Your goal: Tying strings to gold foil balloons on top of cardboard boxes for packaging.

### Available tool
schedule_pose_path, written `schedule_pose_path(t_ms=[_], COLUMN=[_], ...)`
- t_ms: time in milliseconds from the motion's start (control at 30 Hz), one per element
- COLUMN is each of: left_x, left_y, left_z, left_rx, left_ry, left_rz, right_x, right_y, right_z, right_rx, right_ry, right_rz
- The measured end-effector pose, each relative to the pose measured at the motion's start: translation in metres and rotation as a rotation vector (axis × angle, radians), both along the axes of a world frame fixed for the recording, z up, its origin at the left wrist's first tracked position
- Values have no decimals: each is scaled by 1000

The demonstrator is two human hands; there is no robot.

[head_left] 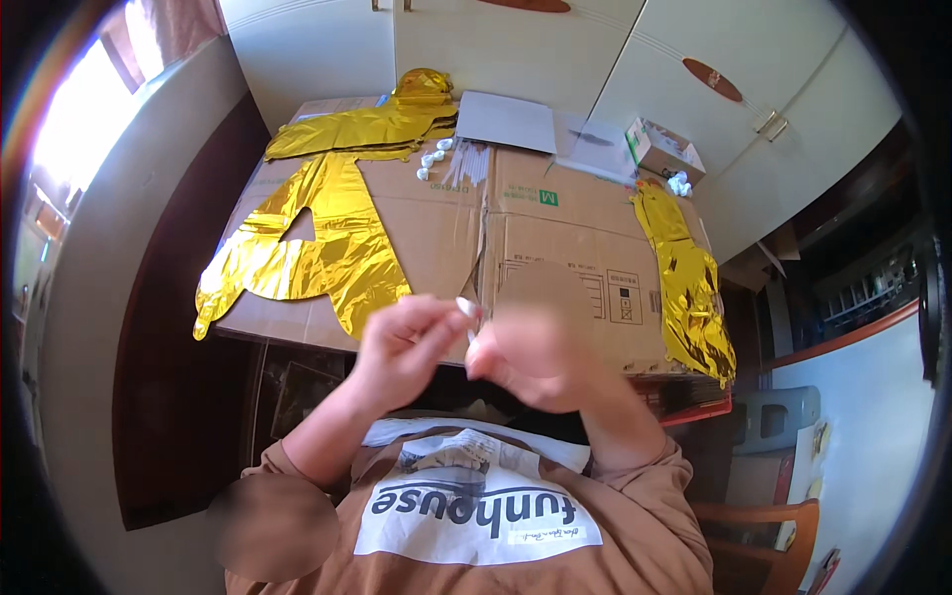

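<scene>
Above the cardboard's near edge, my left hand (405,347) pinches a small white item (466,306) between thumb and fingertips. My right hand (531,369) is closed close beside it, its upper part blurred; a thin white strip shows between the two hands at its fingertips. Whether that strip joins the white item I cannot tell. A flat gold foil letter A balloon (347,233) lies left of my hands. More gold foil balloons (347,131) lie stacked behind it, and another gold foil balloon (689,283) lies along the right edge.
Flattened cardboard (436,218) covers the table. Small white bundles (433,159), thin white sticks (470,164) and a white board (506,121) lie at the back. An open box (662,151) stands back right, against white cabinets (516,50). A wooden chair (793,535) is at lower right.
</scene>
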State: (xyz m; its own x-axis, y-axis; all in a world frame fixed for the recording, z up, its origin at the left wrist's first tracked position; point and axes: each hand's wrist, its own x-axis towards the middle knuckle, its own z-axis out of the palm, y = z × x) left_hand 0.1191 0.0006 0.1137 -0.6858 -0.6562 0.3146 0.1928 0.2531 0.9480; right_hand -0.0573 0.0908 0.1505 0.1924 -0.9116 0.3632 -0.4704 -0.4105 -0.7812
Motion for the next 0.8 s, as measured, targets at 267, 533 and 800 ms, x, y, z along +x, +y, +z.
schedule_pose_path(t_ms=[267,533,800], left_x=[-3,3,-2], left_y=[3,16,14], left_z=[-1,-2,-30], left_rx=[429,140,662], left_ry=[220,-93,161], left_rz=[-75,-184,-321], right_x=[8,-14,11], right_y=[-10,-11,0], right_z=[-12,13,-75], right_rx=[-171,-454,558], right_ry=[135,577,-963], right_rz=[-96,-137,-10])
